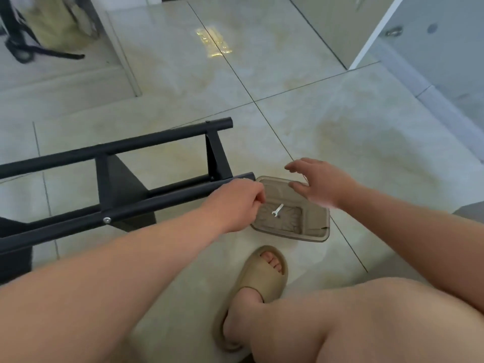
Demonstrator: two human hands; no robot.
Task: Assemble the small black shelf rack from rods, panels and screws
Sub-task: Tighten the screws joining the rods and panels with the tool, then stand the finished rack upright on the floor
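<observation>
I see the black rack [115, 189] lying on its side on the floor [301, 121] at nine o'clock. My left hand [235, 203], fingers curled narrow, touches its rod end; what they pinch, I cannot tell. My right hand [318, 183] hovers spread wide over the brown tray [311, 226] holding a small wrench [277, 210].

— What is the person wearing on the arms?

— Nothing. Both forearms are bare right up to the edge of the view: no sleeves, no watch, no bracelet. The left hand [237, 205] and the right hand [318, 183] are bare too, without gloves or rings that can be made out.

— And the legs?

— A bare knee and shin fill the lower right corner. No trouser leg or hem shows there.

— Any footwear?

— One foot shows, in a slipper [255, 292]. It is a thick, soft-looking slide in a sandy tan, with one broad rounded band over the foot and an opening at the front where the toes show.
</observation>
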